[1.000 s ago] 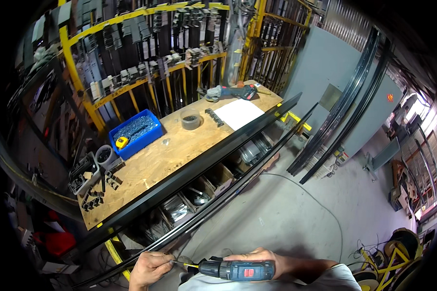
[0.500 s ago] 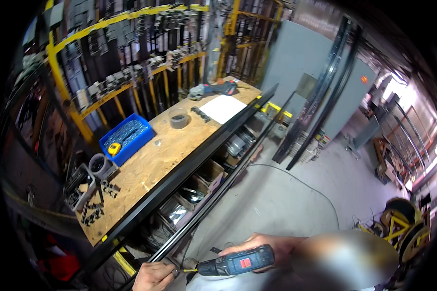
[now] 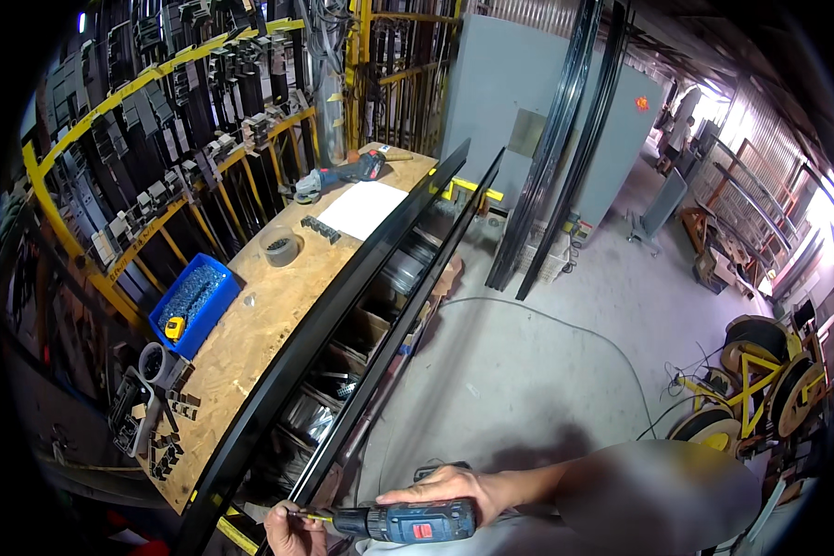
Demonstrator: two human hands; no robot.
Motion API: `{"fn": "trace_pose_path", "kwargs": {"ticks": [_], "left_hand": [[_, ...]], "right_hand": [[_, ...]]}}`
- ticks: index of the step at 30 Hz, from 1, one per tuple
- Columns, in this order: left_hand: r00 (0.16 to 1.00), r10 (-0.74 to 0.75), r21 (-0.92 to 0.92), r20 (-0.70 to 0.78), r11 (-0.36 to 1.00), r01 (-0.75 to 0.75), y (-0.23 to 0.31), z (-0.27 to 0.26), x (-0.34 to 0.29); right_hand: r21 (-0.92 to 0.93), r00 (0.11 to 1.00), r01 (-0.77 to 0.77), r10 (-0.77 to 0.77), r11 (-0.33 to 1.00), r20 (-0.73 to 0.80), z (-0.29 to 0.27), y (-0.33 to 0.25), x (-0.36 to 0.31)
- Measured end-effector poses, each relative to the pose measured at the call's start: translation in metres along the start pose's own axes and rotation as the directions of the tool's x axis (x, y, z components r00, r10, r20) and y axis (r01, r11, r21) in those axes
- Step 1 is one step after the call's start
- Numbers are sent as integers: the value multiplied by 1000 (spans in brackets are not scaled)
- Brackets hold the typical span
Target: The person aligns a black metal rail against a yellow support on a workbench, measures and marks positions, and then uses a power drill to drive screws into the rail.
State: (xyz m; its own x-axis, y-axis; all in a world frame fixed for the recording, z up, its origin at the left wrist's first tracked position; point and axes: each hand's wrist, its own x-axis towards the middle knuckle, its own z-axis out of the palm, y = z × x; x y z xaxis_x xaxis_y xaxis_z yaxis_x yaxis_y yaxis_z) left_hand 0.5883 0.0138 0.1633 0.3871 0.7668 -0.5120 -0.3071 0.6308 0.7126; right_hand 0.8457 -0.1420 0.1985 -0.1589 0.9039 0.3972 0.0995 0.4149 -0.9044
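My right hand (image 3: 449, 488) grips a dark blue cordless drill (image 3: 408, 521) lying level at the bottom of the view, its yellow-tipped bit (image 3: 311, 517) pointing left. My left hand (image 3: 289, 530) pinches the bit's tip right at the near end of a long black metal profile (image 3: 394, 326). A second, wider black profile (image 3: 324, 320) lies alongside it on the front edge of the wooden workbench (image 3: 273, 306). Both profiles run away from me to the far end of the bench.
On the bench stand a blue bin of screws (image 3: 193, 301), a tape roll (image 3: 279, 247), a white sheet (image 3: 362, 208), an angle grinder (image 3: 338, 175) and small black brackets (image 3: 162, 435). Yellow racks of profiles (image 3: 157, 139) stand behind. A cable (image 3: 565, 329) crosses the concrete floor; yellow spool carts (image 3: 760, 380) sit right.
The view has shifted, so the bench sits higher and further right in the picture. My hands with the drill stay at the profile's near end, the drill now level.
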Motion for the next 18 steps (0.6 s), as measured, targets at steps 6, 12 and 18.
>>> {"fn": "trace_pose_path", "kwargs": {"ticks": [6,12,18], "left_hand": [[993,110,-187,46,977,-100,-26,30,5],[998,-16,-484,55,874,40,-35,35,11],[978,-53,-493,201,857,148,-71,6,27]], "right_hand": [[-156,998,-69,70,985,1,-7,1,-5],[-327,982,-138,171,935,74,-6,17,-6],[-26,962,-274,274,961,-17,-8,12,-8]]}}
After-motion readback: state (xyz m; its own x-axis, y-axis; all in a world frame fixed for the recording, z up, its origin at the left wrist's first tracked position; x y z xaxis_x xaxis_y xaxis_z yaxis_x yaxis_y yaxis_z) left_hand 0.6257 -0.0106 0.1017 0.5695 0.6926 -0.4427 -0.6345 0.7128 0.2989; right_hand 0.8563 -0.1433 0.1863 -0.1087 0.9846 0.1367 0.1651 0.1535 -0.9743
